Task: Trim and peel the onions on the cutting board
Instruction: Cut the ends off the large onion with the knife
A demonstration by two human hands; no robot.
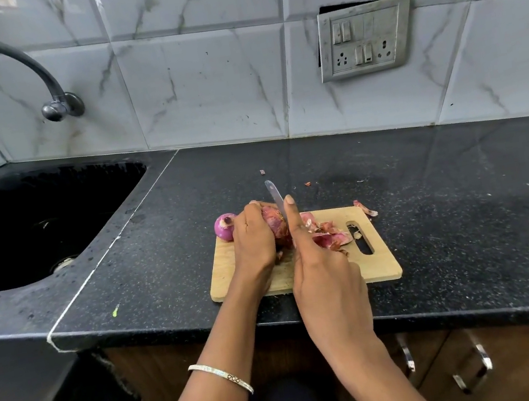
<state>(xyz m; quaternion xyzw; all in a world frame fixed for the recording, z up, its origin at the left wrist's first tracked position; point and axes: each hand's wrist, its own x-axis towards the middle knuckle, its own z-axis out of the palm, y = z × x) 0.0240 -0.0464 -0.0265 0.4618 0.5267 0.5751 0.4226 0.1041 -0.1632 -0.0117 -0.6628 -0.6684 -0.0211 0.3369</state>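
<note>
A small wooden cutting board (pixel 380 261) lies on the black counter. My left hand (pixel 253 240) grips a red onion (pixel 275 224) with papery skin on the board. My right hand (pixel 323 274) holds a knife (pixel 275 195), forefinger stretched along the blade's back, and the blade rests on the onion's right side. The knife handle is hidden in my palm. A peeled purple onion (pixel 224 227) sits at the board's far left corner, just beyond my left hand. Loose onion skins (pixel 328 237) are piled on the board right of the knife.
A black sink (pixel 34 219) is sunk into the counter at the left, with a metal tap (pixel 39 80) on the tiled wall above. A skin scrap (pixel 364 208) lies off the board's far right corner. A switch and socket plate (pixel 365 37) hangs on the wall.
</note>
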